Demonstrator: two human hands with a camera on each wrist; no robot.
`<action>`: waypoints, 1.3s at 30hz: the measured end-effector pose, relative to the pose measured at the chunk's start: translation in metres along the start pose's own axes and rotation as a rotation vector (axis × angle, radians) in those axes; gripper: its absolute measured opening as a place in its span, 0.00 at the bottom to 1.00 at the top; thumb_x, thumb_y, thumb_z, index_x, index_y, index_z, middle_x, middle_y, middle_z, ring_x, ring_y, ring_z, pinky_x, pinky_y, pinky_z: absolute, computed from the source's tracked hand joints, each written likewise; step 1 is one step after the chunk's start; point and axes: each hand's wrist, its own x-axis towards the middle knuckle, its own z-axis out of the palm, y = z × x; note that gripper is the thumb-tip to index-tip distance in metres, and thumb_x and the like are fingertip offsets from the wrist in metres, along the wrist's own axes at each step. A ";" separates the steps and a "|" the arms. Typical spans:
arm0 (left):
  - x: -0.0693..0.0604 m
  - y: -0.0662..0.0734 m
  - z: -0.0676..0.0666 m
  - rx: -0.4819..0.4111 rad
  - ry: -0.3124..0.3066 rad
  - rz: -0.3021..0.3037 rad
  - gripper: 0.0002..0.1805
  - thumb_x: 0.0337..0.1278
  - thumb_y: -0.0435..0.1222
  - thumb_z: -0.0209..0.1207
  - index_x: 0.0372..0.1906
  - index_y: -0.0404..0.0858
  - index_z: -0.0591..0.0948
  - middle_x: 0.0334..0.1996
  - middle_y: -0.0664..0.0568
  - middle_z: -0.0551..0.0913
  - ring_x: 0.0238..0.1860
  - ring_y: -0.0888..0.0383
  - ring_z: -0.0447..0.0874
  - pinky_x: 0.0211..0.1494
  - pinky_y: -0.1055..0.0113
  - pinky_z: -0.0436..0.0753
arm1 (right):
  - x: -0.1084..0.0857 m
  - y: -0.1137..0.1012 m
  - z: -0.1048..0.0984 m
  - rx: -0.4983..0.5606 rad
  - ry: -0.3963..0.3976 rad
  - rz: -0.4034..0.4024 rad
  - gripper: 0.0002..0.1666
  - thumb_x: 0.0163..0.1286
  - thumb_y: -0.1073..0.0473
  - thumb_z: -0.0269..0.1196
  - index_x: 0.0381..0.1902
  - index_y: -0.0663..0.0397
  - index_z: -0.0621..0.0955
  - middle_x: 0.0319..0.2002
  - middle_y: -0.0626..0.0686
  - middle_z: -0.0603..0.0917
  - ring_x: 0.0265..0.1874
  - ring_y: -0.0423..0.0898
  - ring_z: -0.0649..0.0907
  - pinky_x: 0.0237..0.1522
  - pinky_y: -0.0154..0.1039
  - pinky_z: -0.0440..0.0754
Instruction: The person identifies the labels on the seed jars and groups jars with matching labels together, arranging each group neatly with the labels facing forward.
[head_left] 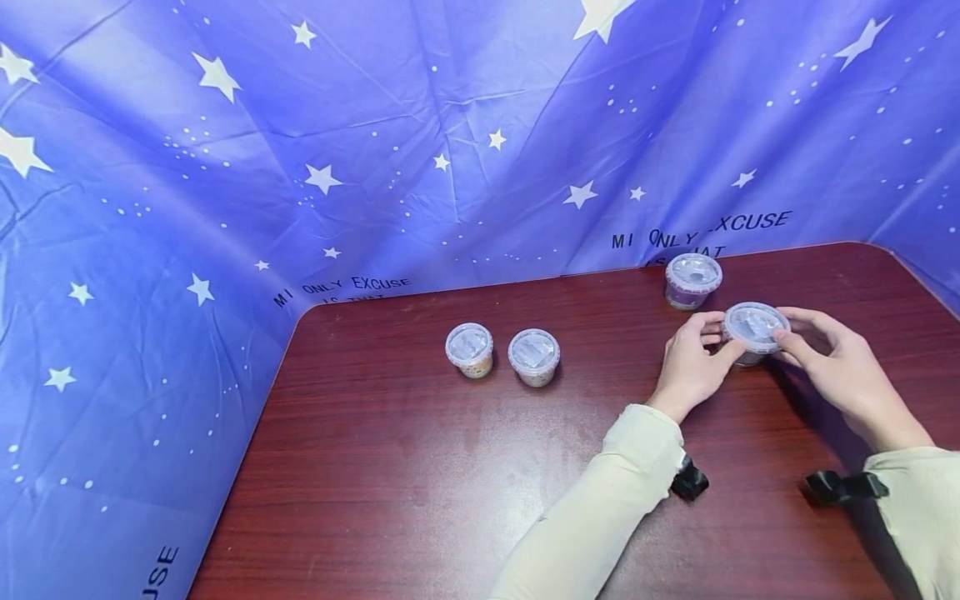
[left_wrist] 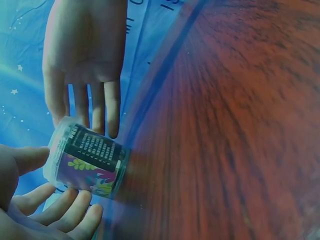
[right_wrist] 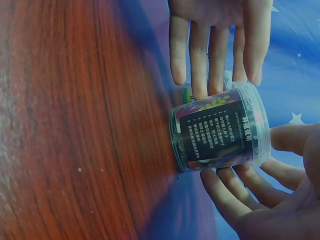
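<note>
Both hands hold a clear-lidded cup at the table's right side, with the left hand and the right hand on opposite sides of its rim. In the left wrist view, a black text panel and colourful label show on the cup, between the left hand below and the right hand above. The right wrist view shows the same cup upright, near the right hand, with the left hand opposite. Whether its base touches the table cannot be told.
A purple-labelled cup stands behind the held one, near the back edge. Two more lidded cups, one on the left and another beside it, stand on the dark red table. Blue star-patterned cloth hangs behind.
</note>
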 end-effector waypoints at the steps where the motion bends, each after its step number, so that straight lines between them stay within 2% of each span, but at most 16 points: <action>1: 0.000 -0.001 0.001 -0.008 0.006 0.002 0.20 0.59 0.38 0.67 0.57 0.42 0.80 0.45 0.58 0.87 0.46 0.72 0.82 0.45 0.89 0.74 | 0.000 0.000 0.000 -0.001 0.004 0.001 0.21 0.73 0.69 0.57 0.56 0.40 0.77 0.41 0.33 0.83 0.37 0.24 0.83 0.38 0.19 0.81; 5: 0.001 -0.001 0.004 -0.035 0.035 0.000 0.20 0.58 0.36 0.68 0.56 0.42 0.80 0.44 0.58 0.86 0.46 0.72 0.81 0.42 0.89 0.74 | -0.001 -0.001 0.001 -0.029 0.021 0.010 0.21 0.73 0.68 0.57 0.55 0.38 0.78 0.40 0.32 0.83 0.36 0.24 0.83 0.36 0.18 0.81; 9: 0.000 -0.002 0.007 -0.014 0.068 -0.007 0.19 0.57 0.37 0.69 0.53 0.44 0.80 0.42 0.60 0.85 0.44 0.73 0.81 0.43 0.88 0.75 | -0.002 -0.003 0.002 -0.073 0.039 0.016 0.21 0.72 0.68 0.58 0.55 0.35 0.78 0.39 0.29 0.83 0.34 0.23 0.83 0.34 0.18 0.80; 14: -0.001 -0.001 0.005 -0.017 0.092 -0.007 0.19 0.55 0.37 0.70 0.52 0.45 0.81 0.41 0.61 0.85 0.44 0.73 0.81 0.43 0.86 0.76 | -0.005 -0.009 0.006 -0.119 0.084 0.012 0.22 0.71 0.68 0.59 0.53 0.34 0.79 0.37 0.27 0.83 0.32 0.23 0.83 0.31 0.18 0.79; 19: -0.003 0.003 0.001 -0.026 0.106 0.012 0.19 0.56 0.38 0.70 0.53 0.46 0.81 0.42 0.61 0.85 0.44 0.74 0.81 0.44 0.86 0.76 | -0.005 -0.015 0.010 -0.165 0.132 0.011 0.19 0.71 0.65 0.60 0.55 0.39 0.79 0.37 0.25 0.82 0.31 0.23 0.82 0.32 0.17 0.79; 24: -0.008 0.005 -0.002 -0.035 0.117 0.022 0.19 0.55 0.38 0.71 0.53 0.46 0.81 0.42 0.61 0.86 0.44 0.73 0.81 0.44 0.86 0.76 | -0.008 -0.018 0.013 -0.172 0.146 0.005 0.17 0.71 0.64 0.60 0.56 0.44 0.79 0.37 0.25 0.82 0.31 0.22 0.82 0.32 0.17 0.79; 29: -0.011 0.004 -0.002 -0.065 0.131 0.030 0.20 0.54 0.38 0.71 0.53 0.46 0.81 0.41 0.61 0.86 0.43 0.74 0.81 0.43 0.86 0.77 | -0.012 -0.021 0.014 -0.160 0.152 -0.003 0.18 0.71 0.65 0.61 0.56 0.44 0.80 0.37 0.25 0.82 0.33 0.22 0.82 0.33 0.17 0.79; 34: -0.014 0.003 -0.007 -0.125 0.145 0.040 0.20 0.54 0.37 0.71 0.53 0.44 0.81 0.42 0.60 0.85 0.43 0.73 0.81 0.42 0.85 0.79 | -0.013 -0.027 0.019 -0.165 0.146 -0.017 0.19 0.71 0.65 0.61 0.57 0.48 0.80 0.38 0.26 0.83 0.32 0.23 0.82 0.33 0.17 0.78; 39: -0.019 0.006 -0.017 -0.193 0.171 0.026 0.20 0.54 0.34 0.71 0.53 0.43 0.82 0.42 0.58 0.85 0.43 0.73 0.82 0.41 0.85 0.79 | -0.011 -0.035 0.030 -0.203 0.144 -0.053 0.20 0.71 0.65 0.61 0.59 0.52 0.80 0.38 0.25 0.83 0.31 0.23 0.82 0.33 0.16 0.77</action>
